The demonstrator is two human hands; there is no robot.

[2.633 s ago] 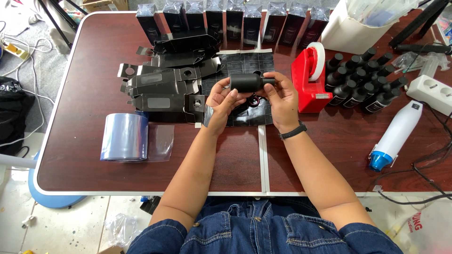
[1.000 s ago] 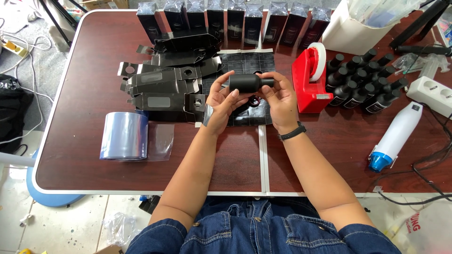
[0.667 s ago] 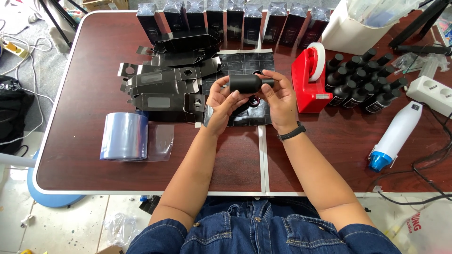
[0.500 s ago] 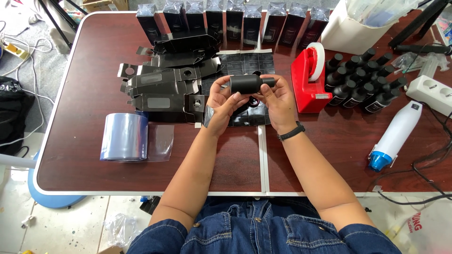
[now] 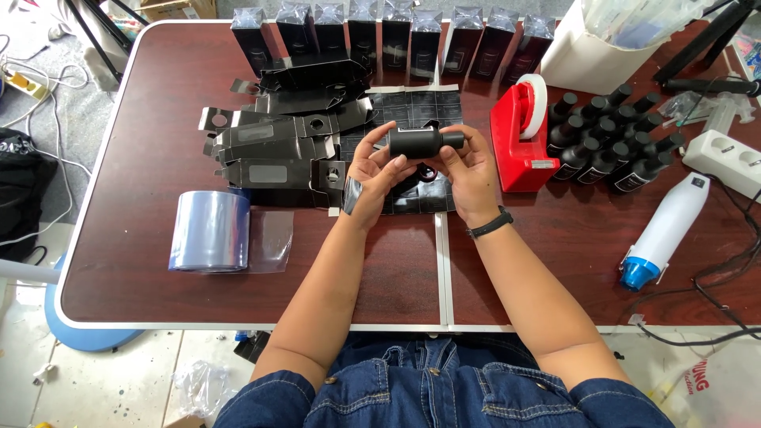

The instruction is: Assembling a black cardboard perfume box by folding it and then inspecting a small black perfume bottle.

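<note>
Head view, bottle: a small black bottle [image 5: 416, 143] lies sideways in the air above the table [image 5: 143, 119], held between both hands, over a black printed sheet [image 5: 424, 103].
Head view, left hand: the left hand [image 5: 372, 170] has its fingers closed around the wider bottom end of the bottle; a small piece of clear tape seems to stick on this hand near the wrist.
Head view, right hand: the right hand [image 5: 468, 170] pinches the narrow cap end with fingertips; a dark band is on this wrist.
Head view, risk: I judge the grip on the cap end is light, so the bottle could slip and fall on the sheet; the red tape dispenser [image 5: 519, 135] stands just beside the right hand, and an elbow move could push it into the group of bottles [image 5: 610, 147].
Head view, counts: about fifteen black bottles stand in that group, some hidden so I cannot tell exactly; eight dark boxes [image 5: 396, 28] stand in a row at the far edge; one roll of clear film [image 5: 210, 231]; one white heat gun [image 5: 666, 230]; several flat unfolded cartons [image 5: 273, 147], in a pile, number unclear.
</note>
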